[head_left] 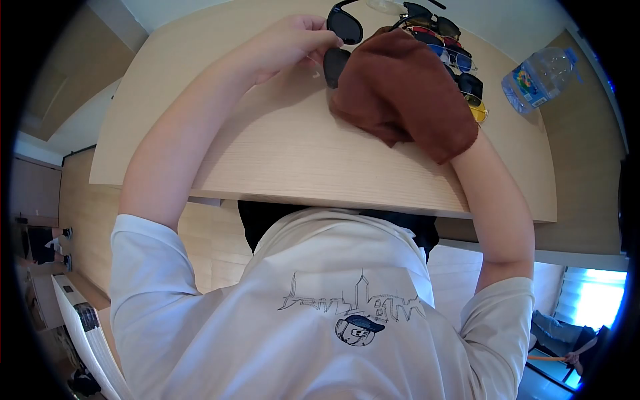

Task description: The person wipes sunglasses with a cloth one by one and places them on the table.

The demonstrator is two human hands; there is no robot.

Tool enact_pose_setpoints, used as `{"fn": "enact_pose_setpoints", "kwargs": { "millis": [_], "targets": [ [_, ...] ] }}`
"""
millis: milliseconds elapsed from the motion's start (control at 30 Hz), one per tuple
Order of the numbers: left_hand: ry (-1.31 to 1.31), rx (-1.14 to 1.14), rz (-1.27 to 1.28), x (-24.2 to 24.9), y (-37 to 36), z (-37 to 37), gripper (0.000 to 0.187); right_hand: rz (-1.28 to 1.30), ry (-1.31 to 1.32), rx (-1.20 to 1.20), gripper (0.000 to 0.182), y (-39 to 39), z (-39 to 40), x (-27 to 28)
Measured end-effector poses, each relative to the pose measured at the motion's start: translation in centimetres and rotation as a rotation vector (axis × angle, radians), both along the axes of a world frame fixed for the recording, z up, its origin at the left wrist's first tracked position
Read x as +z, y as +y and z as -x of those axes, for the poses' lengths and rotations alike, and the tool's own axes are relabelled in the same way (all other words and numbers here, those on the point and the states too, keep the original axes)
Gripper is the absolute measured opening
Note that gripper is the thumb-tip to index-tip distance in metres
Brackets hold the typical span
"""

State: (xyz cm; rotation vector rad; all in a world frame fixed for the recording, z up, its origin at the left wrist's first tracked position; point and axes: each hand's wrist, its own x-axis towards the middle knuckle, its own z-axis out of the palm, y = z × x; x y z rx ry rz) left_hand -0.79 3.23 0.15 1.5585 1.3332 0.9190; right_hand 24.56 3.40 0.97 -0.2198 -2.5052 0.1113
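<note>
My left hand [293,41] pinches a pair of black sunglasses [341,30] at the frame, held just above the light wooden table [280,147]. A brown cloth [407,93] covers my right hand, so only the wrist [479,155] shows below it. The cloth's edge presses against the lower dark lens [332,67] of the sunglasses. My fingers under the cloth are hidden.
Several other sunglasses [460,60] with red, blue and yellow lenses lie in a row behind the cloth. A plastic water bottle [540,79] lies on its side at the table's far right. My white printed T-shirt fills the lower view.
</note>
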Motion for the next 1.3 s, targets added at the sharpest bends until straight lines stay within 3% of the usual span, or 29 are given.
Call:
{"fn": "enact_pose_setpoints", "kwargs": {
  "millis": [67,200,300,367,567,700,867,967,1167,1300],
  "targets": [
    [-0.017,-0.012,0.022,-0.1,0.1,0.2,0.016,-0.121,-0.128,-0.224,0.019,-0.7,0.5,0.8],
    [-0.01,-0.033,0.042,-0.3,0.4,0.4,0.014,-0.182,0.065,-0.167,0.027,0.2,0.5,0.0],
    [0.019,-0.042,0.045,-0.1,0.5,0.7,0.015,-0.135,-0.037,-0.277,0.022,-0.6,1.1,1.2],
    [0.033,-0.053,0.042,-0.1,0.5,0.8,0.016,-0.23,-0.222,-0.326,0.008,0.1,1.6,1.0],
    [0.069,-0.029,-0.043,-0.2,0.8,0.9,0.021,-0.577,-0.282,-0.179,0.007,-1.3,0.7,3.7],
    [0.081,-0.006,-0.092,-0.2,1.0,1.1,0.021,-0.587,-0.282,-0.249,0.011,0.3,0.0,2.5],
    [0.097,0.019,-0.109,0.0,1.2,1.4,0.02,-0.607,-0.057,-0.283,0.009,0.2,-0.4,2.1],
    [0.137,0.036,-0.134,0.0,1.1,1.2,0.02,-0.43,-0.192,-0.427,0.009,-0.9,-0.7,3.9],
    [0.074,0.089,-0.097,-0.2,1.2,1.3,0.022,-0.524,-0.017,-0.223,0.007,2.8,-1.7,1.9],
    [-0.076,0.125,-0.045,0.0,0.9,0.9,0.025,-0.654,-0.102,-0.154,0.006,2.1,0.5,0.3]
  ]
}}
